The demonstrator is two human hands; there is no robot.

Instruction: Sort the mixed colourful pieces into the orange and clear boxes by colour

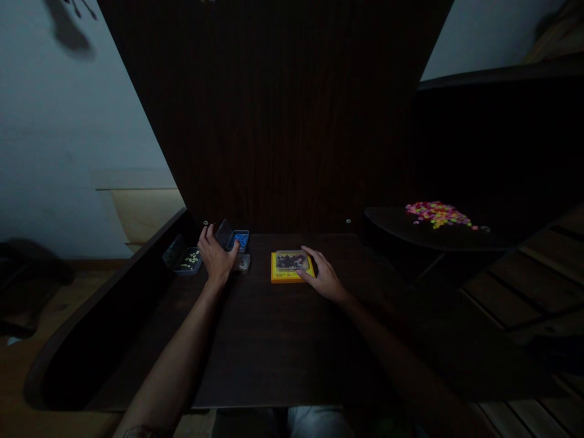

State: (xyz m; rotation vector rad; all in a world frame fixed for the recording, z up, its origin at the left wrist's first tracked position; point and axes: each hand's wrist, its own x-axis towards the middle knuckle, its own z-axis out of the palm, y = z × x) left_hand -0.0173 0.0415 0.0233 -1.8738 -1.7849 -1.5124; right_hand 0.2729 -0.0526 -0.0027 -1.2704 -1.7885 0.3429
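Note:
My left hand (217, 255) is spread above the left part of the dark desk, its thumb by an open plastic box of small blue pieces (241, 239). A small clear box (243, 263) lies just below that thumb, partly covered by the hand. Left of the hand, another open box holds pale yellow pieces (190, 260). My right hand (322, 274) grips the right end of a clear plastic box (292, 260) with dark pieces inside, thumb at the near edge and fingers at the far edge. This box rests on a flat yellow box (279, 280).
A heap of small pink, yellow and red pieces (440, 214) lies on a dark curved shelf (392, 222) at the right. A tall dark wooden panel (283, 121) rises behind the desk (269, 347). A raised side edge (104, 310) bounds the desk's left.

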